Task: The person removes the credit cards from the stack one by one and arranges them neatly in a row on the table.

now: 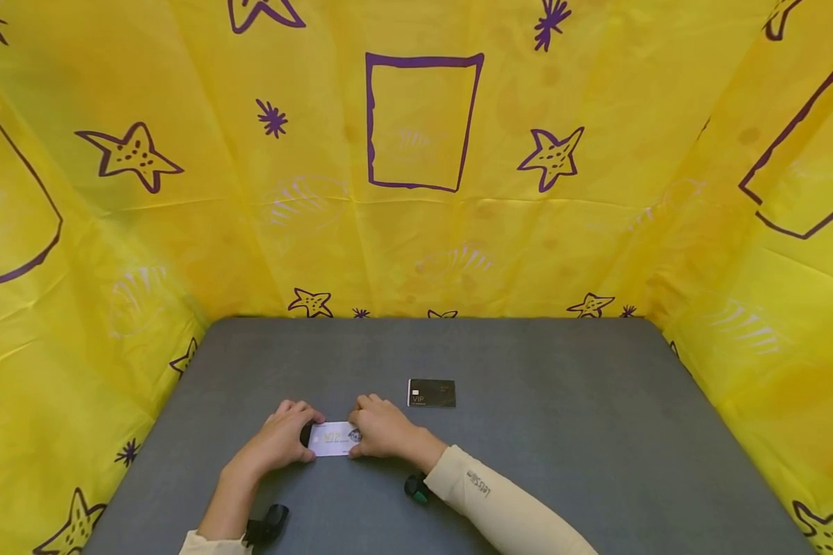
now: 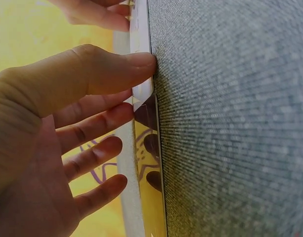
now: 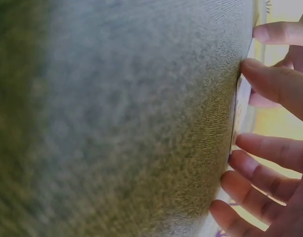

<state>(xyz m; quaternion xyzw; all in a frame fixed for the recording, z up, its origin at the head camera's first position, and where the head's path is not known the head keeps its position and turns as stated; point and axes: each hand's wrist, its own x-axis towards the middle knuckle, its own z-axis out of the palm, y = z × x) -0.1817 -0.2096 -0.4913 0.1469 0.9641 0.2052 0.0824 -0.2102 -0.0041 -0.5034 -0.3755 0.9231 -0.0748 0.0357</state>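
Observation:
A white card with gold VIP lettering lies between both hands on the grey table. My left hand pinches its left end, thumb on the near edge and index finger on the far edge. At the right end my right hand grips the same two edges. A dark glossy card shows in the left wrist view, its end overlapped by the white one; in the head view the left hand mostly hides it. Farther back and to the right rests a black VIP card, touched by neither hand.
Grey fabric covers the table. Yellow cloth with purple starfish drawings hangs behind it and along both sides. Black straps with small devices sit at the left wrist and right wrist.

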